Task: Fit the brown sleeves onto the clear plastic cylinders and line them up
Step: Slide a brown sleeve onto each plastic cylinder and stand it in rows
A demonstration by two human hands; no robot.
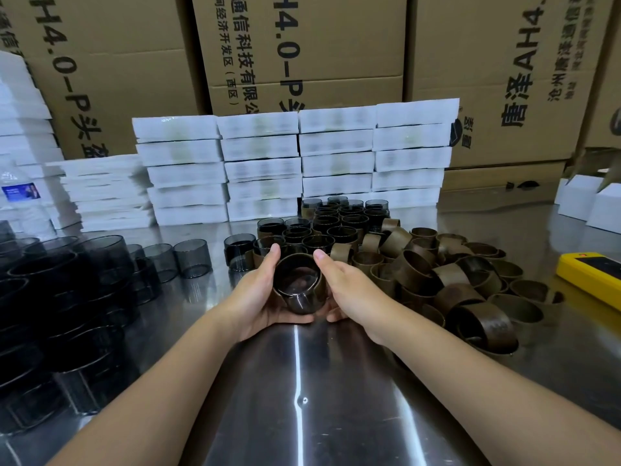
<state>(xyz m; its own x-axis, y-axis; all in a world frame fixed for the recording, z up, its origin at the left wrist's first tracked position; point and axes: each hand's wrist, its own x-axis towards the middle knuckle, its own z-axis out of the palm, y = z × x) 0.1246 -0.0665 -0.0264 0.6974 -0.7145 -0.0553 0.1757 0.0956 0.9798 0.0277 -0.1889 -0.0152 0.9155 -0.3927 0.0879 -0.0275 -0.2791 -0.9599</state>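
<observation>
You are holding one clear cylinder (302, 302) between both hands, just above the steel table (302, 381), with its open mouth facing you. Your left hand (258, 290) is cupping it from its left side, thumb reaching up along the far rim and fingers curling underneath. Your right hand (349, 290) is gripping it from the opposite side in the same way, thumb up and fingers wrapping below. A brown sleeve (295, 258) is sitting around this cylinder, covering its far part, while the near end is poking out bare and glossy toward you.

Directly behind the held cylinder, the sleeved cylinders (336, 223) are standing upright in tight rows, touching one another. To its right, the loose brown sleeves (437, 274) are lying in a jumbled heap, many on their sides. To its left, a few bare cylinders (191, 260) are standing near it, and farther left a large dark mass of bare cylinders (67, 280) is crowding the table edge. A water bottle (23, 203) is standing beyond that mass. Far to the right of the held cylinder, past the heap, a yellow device (591, 277) is lying flat. Well behind it, stacks of white packs (295, 163) are sitting in front of printed cardboard boxes (302, 45).
</observation>
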